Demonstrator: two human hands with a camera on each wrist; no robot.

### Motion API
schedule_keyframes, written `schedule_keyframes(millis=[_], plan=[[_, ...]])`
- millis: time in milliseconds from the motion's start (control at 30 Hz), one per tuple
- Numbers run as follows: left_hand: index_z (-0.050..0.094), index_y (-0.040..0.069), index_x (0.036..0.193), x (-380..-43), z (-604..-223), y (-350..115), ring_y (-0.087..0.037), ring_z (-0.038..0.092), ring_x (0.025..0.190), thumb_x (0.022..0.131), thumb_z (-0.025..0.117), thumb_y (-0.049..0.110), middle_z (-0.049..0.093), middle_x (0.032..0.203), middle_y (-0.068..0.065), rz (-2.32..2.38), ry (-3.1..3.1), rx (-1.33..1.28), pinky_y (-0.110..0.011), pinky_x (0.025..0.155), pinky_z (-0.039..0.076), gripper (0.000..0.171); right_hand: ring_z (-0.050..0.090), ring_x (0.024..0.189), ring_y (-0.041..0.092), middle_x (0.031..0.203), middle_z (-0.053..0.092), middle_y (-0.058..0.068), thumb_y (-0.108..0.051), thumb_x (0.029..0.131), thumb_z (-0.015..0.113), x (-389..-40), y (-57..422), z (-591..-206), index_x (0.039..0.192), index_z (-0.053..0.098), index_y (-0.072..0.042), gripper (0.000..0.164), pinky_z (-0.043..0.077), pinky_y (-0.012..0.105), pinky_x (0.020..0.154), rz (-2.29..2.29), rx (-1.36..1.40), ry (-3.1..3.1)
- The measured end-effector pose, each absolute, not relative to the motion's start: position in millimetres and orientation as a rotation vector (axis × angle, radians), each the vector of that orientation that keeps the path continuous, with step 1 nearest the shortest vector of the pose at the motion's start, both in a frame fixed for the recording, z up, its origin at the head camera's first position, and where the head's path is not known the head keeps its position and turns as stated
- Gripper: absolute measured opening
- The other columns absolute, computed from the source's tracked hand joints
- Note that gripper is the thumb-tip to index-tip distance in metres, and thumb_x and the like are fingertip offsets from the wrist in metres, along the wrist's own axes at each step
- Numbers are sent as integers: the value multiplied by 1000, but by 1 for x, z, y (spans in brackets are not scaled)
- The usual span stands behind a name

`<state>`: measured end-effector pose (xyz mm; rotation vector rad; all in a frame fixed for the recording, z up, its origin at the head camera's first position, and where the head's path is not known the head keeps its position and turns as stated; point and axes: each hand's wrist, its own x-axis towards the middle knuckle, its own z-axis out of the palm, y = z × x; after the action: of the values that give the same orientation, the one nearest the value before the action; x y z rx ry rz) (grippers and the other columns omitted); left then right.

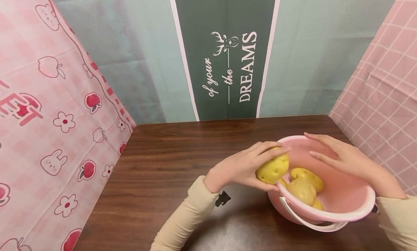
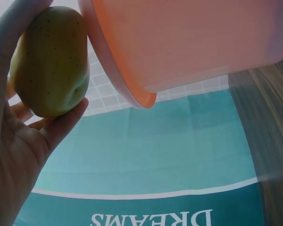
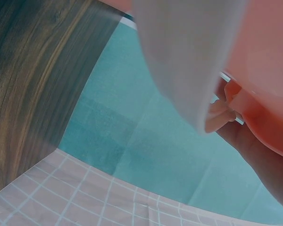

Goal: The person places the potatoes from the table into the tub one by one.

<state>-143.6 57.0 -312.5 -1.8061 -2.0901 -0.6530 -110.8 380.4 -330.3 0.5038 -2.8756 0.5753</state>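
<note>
A yellow potato sits in my left hand, held between fingers and thumb at the left rim of a pink bucket. The left wrist view shows the same potato, dotted with small dark specks, close beside the bucket's rim. Several more potatoes lie inside the bucket. At the bucket's far right side, my right hand holds the rim, with the thumb inside. In the right wrist view part of that hand appears beyond the bucket; its fingertips are partly hidden.
The bucket's pale handle hangs down on the near side. Everything stands on a dark brown wooden table. A green cloth with lettering hangs behind, with pink patterned cloths at both sides.
</note>
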Motion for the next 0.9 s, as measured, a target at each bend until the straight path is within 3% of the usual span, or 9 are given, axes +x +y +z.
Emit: schedule_keyframes(millis=[900], plan=[[35,11,142,-145,-307,68,-8,35,121,71,69,59,33,141,-3,-657,-2098,-1816,-10,103,22,92,34,118,-9,136,46,-5,-31,84,68,-112,381,-331,140,37,-37,64,13,-1,90,565,519,-2867]])
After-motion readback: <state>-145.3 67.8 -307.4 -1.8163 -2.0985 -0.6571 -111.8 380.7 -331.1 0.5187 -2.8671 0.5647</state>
